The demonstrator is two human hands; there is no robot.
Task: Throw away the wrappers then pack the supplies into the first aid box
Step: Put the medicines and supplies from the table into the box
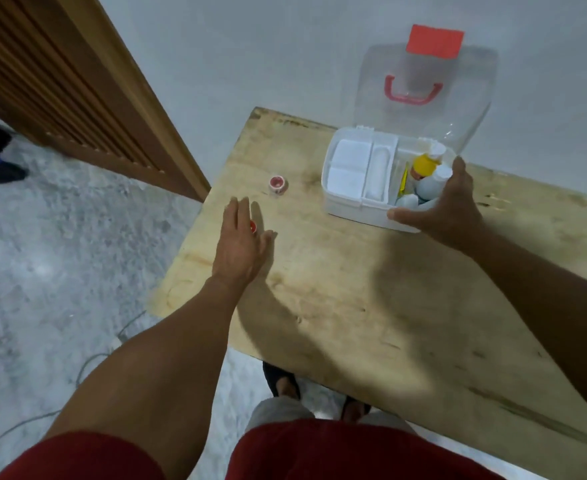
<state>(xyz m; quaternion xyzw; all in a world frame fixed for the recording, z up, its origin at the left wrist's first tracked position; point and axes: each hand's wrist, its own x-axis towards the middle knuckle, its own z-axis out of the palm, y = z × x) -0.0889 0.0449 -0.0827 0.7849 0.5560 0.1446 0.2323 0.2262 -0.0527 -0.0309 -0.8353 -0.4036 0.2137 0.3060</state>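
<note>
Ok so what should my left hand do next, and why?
Probably close the left hand on the small red item under its fingers and carry it to the open first aid box, which the right hand steadies. A tape roll also remains out.

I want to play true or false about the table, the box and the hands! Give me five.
1. The first aid box has its lid open. True.
2. The right hand is on the box's near corner. True.
3. A small red roll sits inside the box. False: it lies on the table, left of the box.
4. The bottle with the yellow cap lies on the floor. False: it stands inside the box.
5. The left hand reaches out over the table, fingers open. True.
</note>
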